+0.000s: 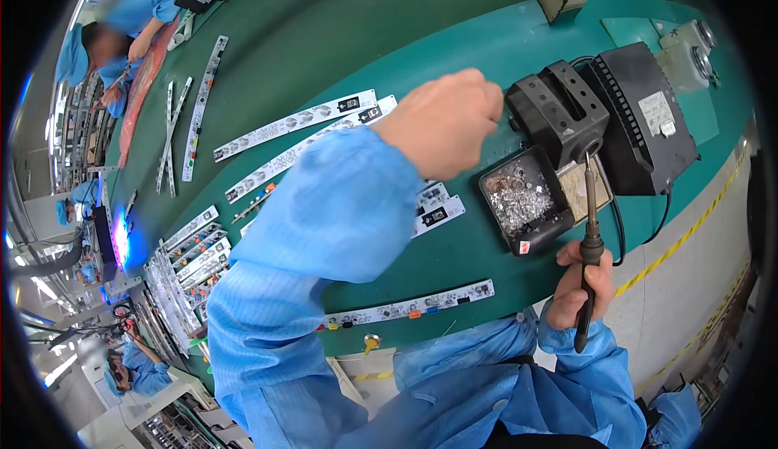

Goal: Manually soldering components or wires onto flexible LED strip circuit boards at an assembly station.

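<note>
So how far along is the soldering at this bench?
Done: cannot tell; a stack of strips lies at the left. In hand: right hand holds the iron, tip at the sponge; left hand is raised in a fist over the strips. Left: one strip lies at the near edge, untouched.

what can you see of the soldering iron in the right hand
The soldering iron is a slim dark tool with a black handle and a thin metal tip. The right hand holds it near upright, tip up, by the small black tray of silvery solder scraps. Its handle end points down toward the blue sleeve.
</note>
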`<state>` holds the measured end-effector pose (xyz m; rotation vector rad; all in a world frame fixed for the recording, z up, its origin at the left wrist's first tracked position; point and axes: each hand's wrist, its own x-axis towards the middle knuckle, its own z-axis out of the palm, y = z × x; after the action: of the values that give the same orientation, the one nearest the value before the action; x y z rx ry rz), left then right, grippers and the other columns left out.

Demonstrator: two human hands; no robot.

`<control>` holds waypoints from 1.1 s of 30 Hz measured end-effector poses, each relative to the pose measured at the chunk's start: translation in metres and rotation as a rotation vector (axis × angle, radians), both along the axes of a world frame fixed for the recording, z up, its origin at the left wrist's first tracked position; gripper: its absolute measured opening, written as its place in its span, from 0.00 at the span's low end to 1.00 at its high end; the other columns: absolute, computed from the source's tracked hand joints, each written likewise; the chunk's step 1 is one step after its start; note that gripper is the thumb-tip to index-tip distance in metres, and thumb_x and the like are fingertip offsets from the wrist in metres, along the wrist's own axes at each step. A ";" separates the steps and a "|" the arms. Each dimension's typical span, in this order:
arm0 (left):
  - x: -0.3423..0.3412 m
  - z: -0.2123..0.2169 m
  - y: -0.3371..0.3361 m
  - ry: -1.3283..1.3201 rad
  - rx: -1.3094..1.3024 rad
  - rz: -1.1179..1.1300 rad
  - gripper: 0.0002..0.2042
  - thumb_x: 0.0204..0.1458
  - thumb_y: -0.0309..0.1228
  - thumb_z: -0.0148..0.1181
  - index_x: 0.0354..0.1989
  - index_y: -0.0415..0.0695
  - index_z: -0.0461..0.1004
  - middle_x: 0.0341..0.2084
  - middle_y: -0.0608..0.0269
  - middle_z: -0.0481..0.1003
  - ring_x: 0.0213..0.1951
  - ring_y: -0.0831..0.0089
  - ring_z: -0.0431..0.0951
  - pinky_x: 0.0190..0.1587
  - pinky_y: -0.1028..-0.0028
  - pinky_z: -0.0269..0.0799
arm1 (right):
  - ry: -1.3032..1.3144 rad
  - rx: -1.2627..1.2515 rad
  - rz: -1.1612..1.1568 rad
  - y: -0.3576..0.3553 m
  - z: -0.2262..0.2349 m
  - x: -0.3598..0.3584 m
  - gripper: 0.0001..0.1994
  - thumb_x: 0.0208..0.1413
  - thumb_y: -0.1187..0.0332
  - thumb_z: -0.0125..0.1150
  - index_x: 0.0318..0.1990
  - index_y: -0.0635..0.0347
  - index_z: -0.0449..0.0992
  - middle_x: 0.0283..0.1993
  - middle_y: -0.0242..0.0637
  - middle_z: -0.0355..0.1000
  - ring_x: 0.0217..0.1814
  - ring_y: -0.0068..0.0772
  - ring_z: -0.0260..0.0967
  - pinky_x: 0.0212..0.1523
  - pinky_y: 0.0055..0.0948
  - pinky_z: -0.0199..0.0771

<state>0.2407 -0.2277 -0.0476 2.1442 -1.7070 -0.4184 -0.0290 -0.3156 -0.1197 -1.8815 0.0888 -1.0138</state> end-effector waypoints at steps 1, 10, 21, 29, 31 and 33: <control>0.001 0.006 0.006 0.089 -0.076 0.065 0.05 0.50 0.24 0.57 0.35 0.38 0.73 0.32 0.55 0.72 0.35 0.60 0.75 0.38 0.66 0.71 | -0.007 -0.001 -0.005 0.000 -0.001 0.000 0.20 0.64 0.53 0.44 0.58 0.51 0.60 0.46 0.53 0.64 0.37 0.37 0.64 0.35 0.34 0.68; -0.067 0.059 0.080 1.345 -0.218 0.366 0.09 0.57 0.25 0.55 0.42 0.33 0.73 0.29 0.59 0.76 0.28 0.75 0.77 0.32 0.76 0.77 | -0.007 0.100 0.224 0.004 0.025 0.001 0.16 0.64 0.65 0.47 0.56 0.58 0.60 0.52 0.57 0.68 0.44 0.39 0.70 0.48 0.39 0.70; -0.143 0.037 0.127 1.335 -0.417 0.454 0.07 0.52 0.22 0.60 0.39 0.33 0.74 0.30 0.57 0.78 0.31 0.74 0.79 0.33 0.78 0.77 | -0.173 0.029 0.310 0.061 0.078 0.027 0.29 0.40 0.85 0.67 0.52 0.58 0.64 0.52 0.57 0.67 0.47 0.44 0.72 0.45 0.37 0.76; -0.162 0.037 0.128 1.323 -0.598 0.505 0.07 0.52 0.20 0.60 0.39 0.31 0.74 0.32 0.53 0.78 0.33 0.71 0.80 0.36 0.76 0.78 | -0.162 0.053 0.349 0.065 0.074 0.017 0.31 0.44 0.88 0.61 0.56 0.53 0.59 0.58 0.57 0.63 0.44 0.34 0.71 0.43 0.34 0.76; -0.164 0.032 0.126 1.330 -0.621 0.498 0.07 0.52 0.20 0.60 0.39 0.31 0.74 0.32 0.53 0.78 0.34 0.71 0.80 0.36 0.76 0.78 | -0.162 0.005 0.330 0.065 0.073 0.016 0.31 0.45 0.88 0.61 0.56 0.53 0.59 0.58 0.57 0.63 0.45 0.35 0.72 0.43 0.34 0.76; -0.164 0.030 0.125 1.340 -0.641 0.493 0.08 0.52 0.20 0.60 0.39 0.31 0.74 0.32 0.53 0.78 0.34 0.70 0.80 0.36 0.76 0.78 | -0.158 -0.042 0.311 0.064 0.072 0.016 0.31 0.45 0.88 0.61 0.56 0.53 0.58 0.58 0.57 0.63 0.46 0.36 0.72 0.43 0.34 0.77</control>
<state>0.0769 -0.1027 -0.0173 1.1611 -0.4209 -0.7620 -0.0127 -0.2515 -0.0477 -1.7771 -0.3110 -0.9486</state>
